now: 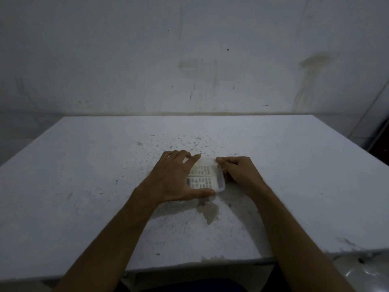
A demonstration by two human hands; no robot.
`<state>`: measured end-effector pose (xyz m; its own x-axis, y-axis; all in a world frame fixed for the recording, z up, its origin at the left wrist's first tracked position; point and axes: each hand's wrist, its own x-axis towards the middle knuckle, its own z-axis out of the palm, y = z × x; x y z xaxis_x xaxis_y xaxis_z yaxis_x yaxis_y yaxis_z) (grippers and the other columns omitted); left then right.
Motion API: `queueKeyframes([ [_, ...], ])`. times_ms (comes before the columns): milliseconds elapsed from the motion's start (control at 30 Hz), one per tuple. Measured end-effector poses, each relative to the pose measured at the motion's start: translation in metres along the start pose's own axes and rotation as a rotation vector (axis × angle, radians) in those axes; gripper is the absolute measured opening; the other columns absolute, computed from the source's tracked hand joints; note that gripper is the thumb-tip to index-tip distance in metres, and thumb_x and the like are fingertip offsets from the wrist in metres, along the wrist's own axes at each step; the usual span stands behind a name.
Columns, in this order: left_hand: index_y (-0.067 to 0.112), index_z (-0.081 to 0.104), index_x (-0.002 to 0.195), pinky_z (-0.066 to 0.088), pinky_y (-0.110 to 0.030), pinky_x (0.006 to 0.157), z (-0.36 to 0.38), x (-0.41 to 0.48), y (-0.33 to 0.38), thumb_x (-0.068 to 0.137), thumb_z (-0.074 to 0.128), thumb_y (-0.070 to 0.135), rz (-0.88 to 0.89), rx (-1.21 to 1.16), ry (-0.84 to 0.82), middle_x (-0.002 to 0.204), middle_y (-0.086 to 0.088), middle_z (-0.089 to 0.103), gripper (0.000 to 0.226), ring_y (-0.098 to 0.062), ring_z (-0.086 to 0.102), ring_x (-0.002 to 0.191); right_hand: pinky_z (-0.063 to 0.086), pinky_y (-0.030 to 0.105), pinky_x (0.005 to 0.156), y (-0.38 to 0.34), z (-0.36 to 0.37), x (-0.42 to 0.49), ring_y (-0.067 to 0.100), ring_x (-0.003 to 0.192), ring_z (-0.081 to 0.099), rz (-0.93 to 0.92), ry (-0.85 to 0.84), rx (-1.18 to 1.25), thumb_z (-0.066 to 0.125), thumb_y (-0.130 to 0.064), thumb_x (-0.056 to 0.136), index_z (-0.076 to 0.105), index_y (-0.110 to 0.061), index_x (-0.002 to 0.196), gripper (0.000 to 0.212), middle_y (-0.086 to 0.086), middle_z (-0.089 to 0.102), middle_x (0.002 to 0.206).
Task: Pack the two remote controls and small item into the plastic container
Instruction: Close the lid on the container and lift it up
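Note:
A clear plastic container (219,182) lies in the middle of the white table (84,186). Two white remote controls (203,175) lie side by side inside it, seen through the clear plastic. My left hand (174,178) rests flat over the container's left part, thumb along its near edge and fingers at its far edge. My right hand (237,171) is curled against the container's right end, fingertips pinching its far right corner. The small item is hidden from me.
The table is speckled with dark spots, and a brownish stain (209,211) sits just in front of the container. A stained white wall (189,60) rises right behind the table. The table's near edge (189,264) is close to my body.

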<state>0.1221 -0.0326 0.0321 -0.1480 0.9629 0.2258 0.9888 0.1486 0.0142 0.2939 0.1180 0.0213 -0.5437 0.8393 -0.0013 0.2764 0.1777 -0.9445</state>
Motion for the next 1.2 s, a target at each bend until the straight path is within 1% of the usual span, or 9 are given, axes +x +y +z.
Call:
queueKeyframes([
  [100,0.022,0.038,0.154,0.030,-0.042,0.115,0.001,-0.002,-0.001,0.059,0.027,0.106,0.008,0.006,0.022,0.150,-0.002,0.048,0.127,-0.021,0.047,0.131,0.061,0.026,0.060,-0.004,-0.001,0.000,0.017,0.067,0.076,0.134,-0.066,0.083,0.074,-0.030,0.092,0.081,-0.011,0.099,0.022,0.007,0.081,0.086],
  [200,0.022,0.040,0.152,0.032,-0.043,0.113,-0.002,-0.002,0.000,0.059,0.028,0.107,0.016,0.026,0.036,0.146,-0.001,0.052,0.126,-0.020,0.050,0.126,0.063,0.040,0.075,-0.013,-0.001,0.013,0.025,0.074,0.072,0.324,-0.074,0.121,0.080,-0.023,0.085,0.077,0.000,0.090,0.023,0.014,0.078,0.089],
  [333,0.022,0.037,0.154,0.031,-0.045,0.114,-0.005,-0.001,0.000,0.059,0.032,0.106,0.002,0.013,0.007,0.148,0.001,0.051,0.126,-0.020,0.049,0.127,0.063,0.035,0.072,-0.032,-0.008,0.029,0.025,0.082,0.072,0.448,-0.226,0.107,0.082,-0.016,0.081,0.071,-0.003,0.096,0.023,0.014,0.074,0.094],
  [433,0.022,0.037,0.154,0.030,-0.046,0.115,-0.005,-0.002,-0.001,0.060,0.032,0.105,-0.032,0.022,-0.022,0.152,-0.001,0.047,0.126,-0.021,0.046,0.132,0.064,0.035,0.074,-0.034,-0.006,0.026,0.024,0.077,0.073,0.433,-0.196,0.100,0.085,-0.022,0.080,0.074,-0.003,0.092,0.025,0.012,0.076,0.088],
  [567,0.026,0.036,0.155,0.027,-0.047,0.117,-0.006,-0.002,0.000,0.058,0.031,0.106,-0.080,0.030,-0.050,0.157,-0.001,0.042,0.126,-0.023,0.041,0.137,0.060,0.026,0.056,-0.034,0.004,0.004,0.021,0.070,0.074,0.277,-0.061,-0.017,0.079,-0.030,0.087,0.079,-0.002,0.095,0.029,0.012,0.079,0.090],
  [633,0.028,0.034,0.156,0.026,-0.048,0.117,-0.006,-0.002,0.000,0.058,0.031,0.106,-0.096,0.036,-0.065,0.158,-0.001,0.040,0.126,-0.023,0.040,0.139,0.063,0.027,0.064,-0.028,0.002,-0.016,0.021,0.076,0.076,0.166,-0.053,-0.108,0.072,-0.034,0.093,0.080,-0.009,0.106,0.029,0.011,0.080,0.091],
  [933,0.028,0.034,0.156,0.029,-0.048,0.115,-0.005,0.001,-0.001,0.057,0.028,0.108,-0.097,0.032,-0.074,0.155,0.000,0.042,0.128,-0.024,0.041,0.136,0.050,0.022,0.047,-0.016,-0.005,-0.070,0.009,0.049,0.064,0.188,-0.116,0.040,0.068,-0.027,0.097,0.074,-0.016,0.116,0.023,0.008,0.076,0.077],
  [1100,0.027,0.036,0.156,0.027,-0.049,0.116,-0.001,-0.002,0.000,0.064,0.018,0.105,-0.098,0.023,-0.059,0.156,-0.002,0.043,0.121,-0.025,0.042,0.136,0.065,0.037,0.072,-0.016,-0.010,-0.055,0.027,0.079,0.076,0.170,-0.155,-0.065,0.069,-0.026,0.095,0.075,-0.013,0.119,0.028,0.013,0.079,0.089],
  [1200,0.028,0.036,0.156,0.027,-0.048,0.116,-0.002,-0.002,0.001,0.064,0.021,0.104,-0.115,0.015,-0.067,0.156,-0.001,0.042,0.121,-0.024,0.041,0.136,0.061,0.029,0.062,-0.023,-0.001,-0.037,0.022,0.078,0.075,0.138,-0.074,-0.075,0.064,-0.037,0.098,0.074,-0.010,0.117,0.035,0.009,0.077,0.092],
])
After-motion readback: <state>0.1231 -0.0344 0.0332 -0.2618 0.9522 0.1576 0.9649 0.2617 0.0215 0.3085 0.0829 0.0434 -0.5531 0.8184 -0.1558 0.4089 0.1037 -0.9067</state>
